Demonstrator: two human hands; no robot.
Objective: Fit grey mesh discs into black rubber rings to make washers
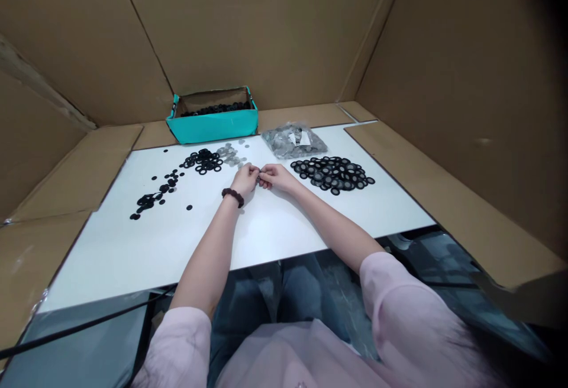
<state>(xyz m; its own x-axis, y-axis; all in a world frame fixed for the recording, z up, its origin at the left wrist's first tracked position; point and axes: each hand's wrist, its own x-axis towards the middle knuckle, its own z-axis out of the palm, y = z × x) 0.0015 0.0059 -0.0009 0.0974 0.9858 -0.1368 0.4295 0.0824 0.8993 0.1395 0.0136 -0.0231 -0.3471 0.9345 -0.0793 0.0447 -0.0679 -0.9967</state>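
Note:
My left hand (245, 180), with a dark beaded bracelet at its wrist, and my right hand (276, 176) meet over the white board. Both are closed, fingertips pinching a small dark piece (260, 175) between them; it is too small and covered to make out fully. Black rings (208, 162) lie heaped beyond my left hand, with loose grey translucent discs (229, 154) beside them. To the right of my right hand spreads a pile of black rings with grey centres (331, 174).
Small black discs (151, 200) are scattered on the white board (177, 252) at left. A turquoise-fronted box (213, 126) holding black pieces stands at the back. Near it lies a clear bag of grey discs (284, 142). Cardboard walls (266, 33) enclose the back and sides.

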